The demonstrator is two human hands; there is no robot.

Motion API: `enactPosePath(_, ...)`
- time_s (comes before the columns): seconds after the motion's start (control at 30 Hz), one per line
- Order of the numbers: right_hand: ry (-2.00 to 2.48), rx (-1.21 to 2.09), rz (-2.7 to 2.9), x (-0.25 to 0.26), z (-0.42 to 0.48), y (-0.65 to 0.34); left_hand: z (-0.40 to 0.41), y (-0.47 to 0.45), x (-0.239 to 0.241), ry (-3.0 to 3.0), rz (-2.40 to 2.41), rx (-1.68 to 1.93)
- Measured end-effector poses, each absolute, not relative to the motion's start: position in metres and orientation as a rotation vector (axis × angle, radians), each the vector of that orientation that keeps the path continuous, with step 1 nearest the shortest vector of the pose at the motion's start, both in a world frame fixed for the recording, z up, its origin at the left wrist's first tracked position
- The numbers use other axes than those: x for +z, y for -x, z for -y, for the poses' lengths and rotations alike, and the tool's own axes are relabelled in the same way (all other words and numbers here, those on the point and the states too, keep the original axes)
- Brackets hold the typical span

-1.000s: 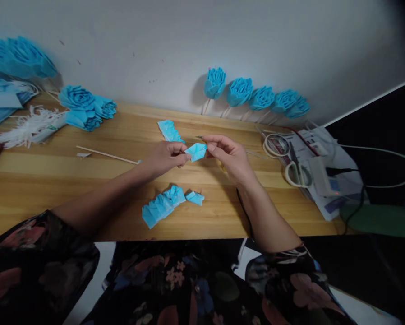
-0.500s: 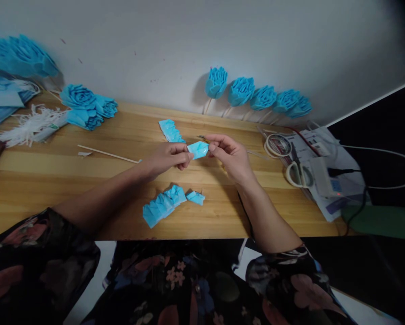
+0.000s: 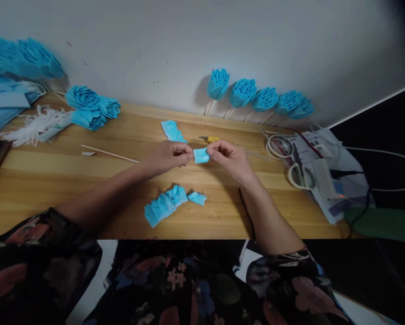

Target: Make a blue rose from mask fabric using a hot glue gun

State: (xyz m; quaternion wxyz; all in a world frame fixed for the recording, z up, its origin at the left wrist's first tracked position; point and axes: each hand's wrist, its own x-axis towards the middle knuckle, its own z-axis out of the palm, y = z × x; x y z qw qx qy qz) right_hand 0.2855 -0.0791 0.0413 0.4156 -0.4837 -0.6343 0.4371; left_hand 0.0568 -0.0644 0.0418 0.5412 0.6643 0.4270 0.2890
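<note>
Over the middle of the table, my left hand (image 3: pixel 177 154) and my right hand (image 3: pixel 228 158) face each other with a small light-blue petal piece (image 3: pixel 201 155) between them. My right thumb and fingers pinch its right end. The left fingertips are closed at its left edge. Just behind my right hand lies a yellow tool with a pointed dark tip (image 3: pixel 212 139), partly hidden. A pleated blue strip (image 3: pixel 173 131) lies beyond my left hand. Nearer to me are a longer pleated blue strip (image 3: pixel 165 205) and a small folded blue piece (image 3: pixel 197 197).
A thin stick (image 3: pixel 109 153) lies at left, near blue flowers (image 3: pixel 87 104) and a white-stringed bundle (image 3: pixel 36 126). Several stemmed blue flowers (image 3: pixel 243 92) lean on the wall. Tape rolls (image 3: pixel 279 146), scissors (image 3: pixel 302 176) and a power strip (image 3: pixel 326 178) sit at right. A black cord (image 3: pixel 246 210) passes under my right arm.
The blue petal piece has turned from a pointed outline to a squarer one between my fingers. More of the yellow tool shows behind my right hand. The whole view has shifted slightly.
</note>
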Motion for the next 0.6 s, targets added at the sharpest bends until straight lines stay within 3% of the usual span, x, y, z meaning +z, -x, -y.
enactPosePath(0.2,1.257,1.025,1.406,0.046,0.074,-0.296,0.046,-0.034,0.053,-1.388,-1.102,1.037)
enactPosePath(0.6,1.233,1.263,1.287,0.047,0.061,-0.292,0.026,-0.018,0.049,-1.759,-1.537,0.805)
